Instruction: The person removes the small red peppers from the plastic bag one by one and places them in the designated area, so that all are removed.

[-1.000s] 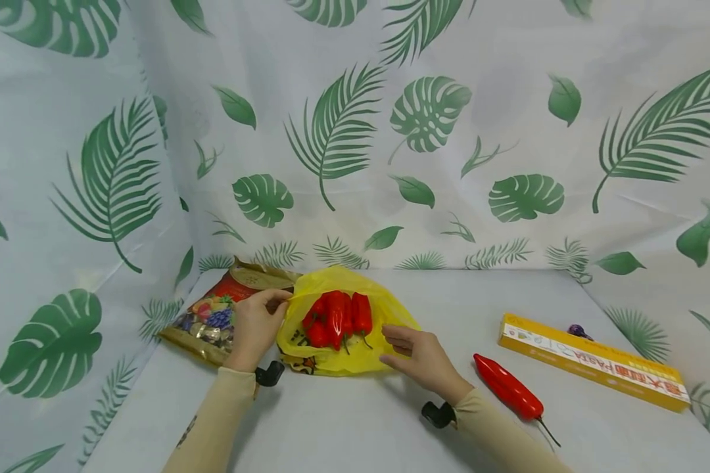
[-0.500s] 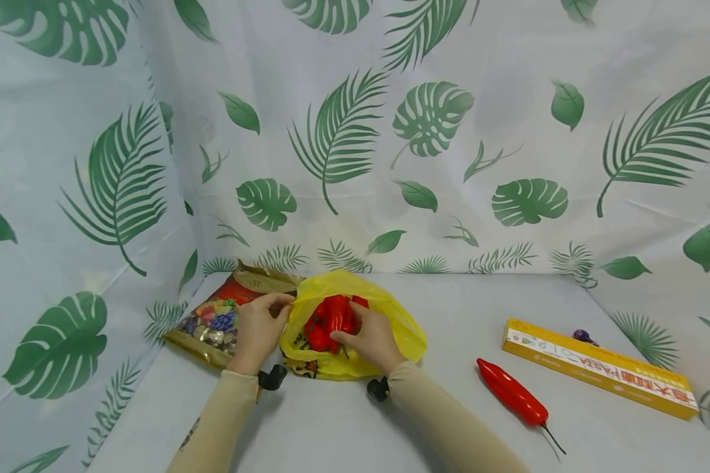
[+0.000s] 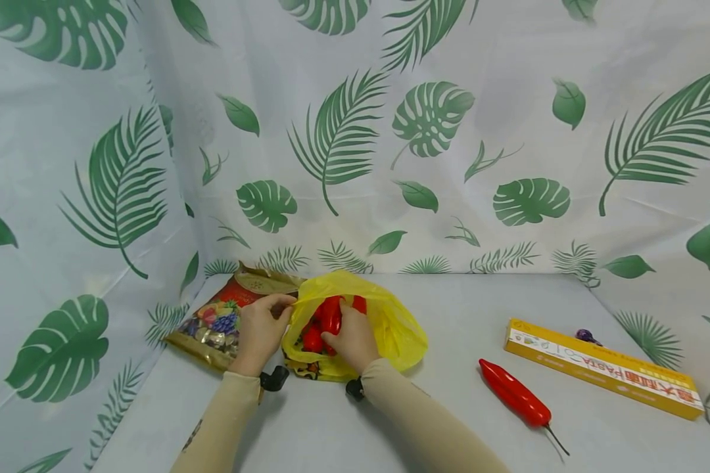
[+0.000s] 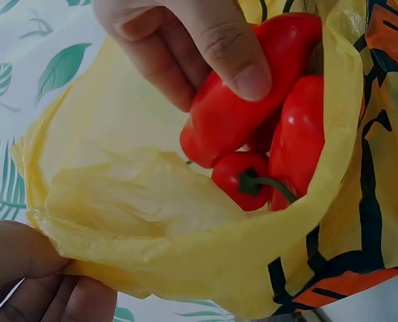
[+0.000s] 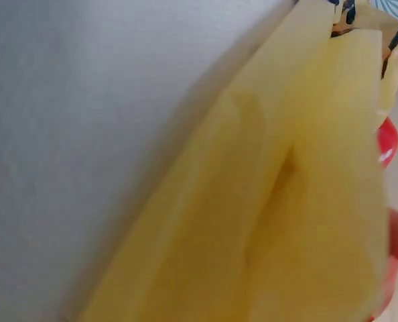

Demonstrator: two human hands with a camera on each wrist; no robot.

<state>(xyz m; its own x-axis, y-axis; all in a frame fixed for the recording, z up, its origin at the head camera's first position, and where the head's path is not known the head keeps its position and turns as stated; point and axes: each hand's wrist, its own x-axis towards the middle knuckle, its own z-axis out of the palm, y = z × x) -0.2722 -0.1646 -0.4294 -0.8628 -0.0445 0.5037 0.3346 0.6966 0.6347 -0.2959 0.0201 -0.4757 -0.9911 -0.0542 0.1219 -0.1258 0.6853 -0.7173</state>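
Low in the middle of the head view, a yellow bag point(image 3: 390, 325) lies on the tabletop point(image 3: 449, 394), its rim pinched by the left hand point(image 3: 260, 332) while the right hand point(image 3: 349, 341) grips a red pepper point(image 4: 246, 100) inside.
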